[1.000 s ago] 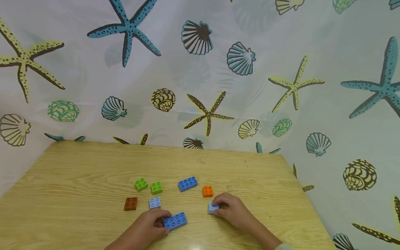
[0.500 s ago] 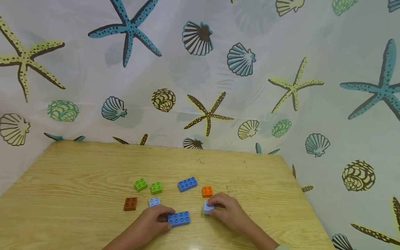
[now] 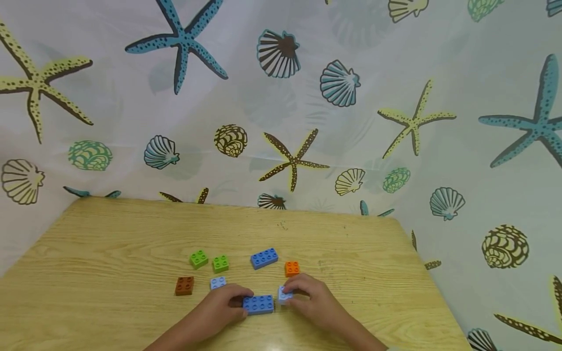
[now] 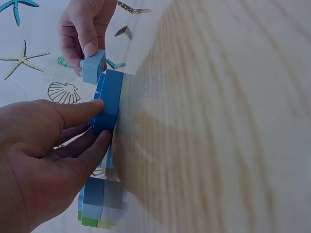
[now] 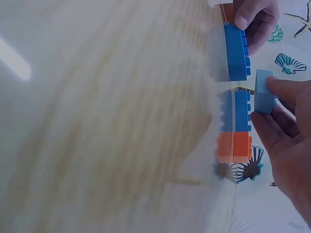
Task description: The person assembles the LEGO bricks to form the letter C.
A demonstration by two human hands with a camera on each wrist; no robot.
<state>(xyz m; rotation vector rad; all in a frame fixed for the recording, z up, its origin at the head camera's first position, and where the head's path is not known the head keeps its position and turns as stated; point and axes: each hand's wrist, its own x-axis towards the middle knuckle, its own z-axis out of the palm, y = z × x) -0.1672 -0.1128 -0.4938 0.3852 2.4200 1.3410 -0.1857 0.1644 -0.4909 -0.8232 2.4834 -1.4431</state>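
Two bricks held, narrowly apart

Left hand [image 3: 224, 307] grips the long blue brick [image 3: 258, 304] by its left end, near side of the table [image 3: 110, 239]. Right hand [image 3: 313, 302] pinches the pale brick [image 3: 283, 296] just beside the free end. Beyond: second pale brick [image 3: 218, 282], partly hidden by the left hand; brown brick [image 3: 184, 285]; two green bricks [image 3: 199, 259]; farther blue brick [image 3: 264, 258]; orange brick [image 3: 291, 268] near the right hand.
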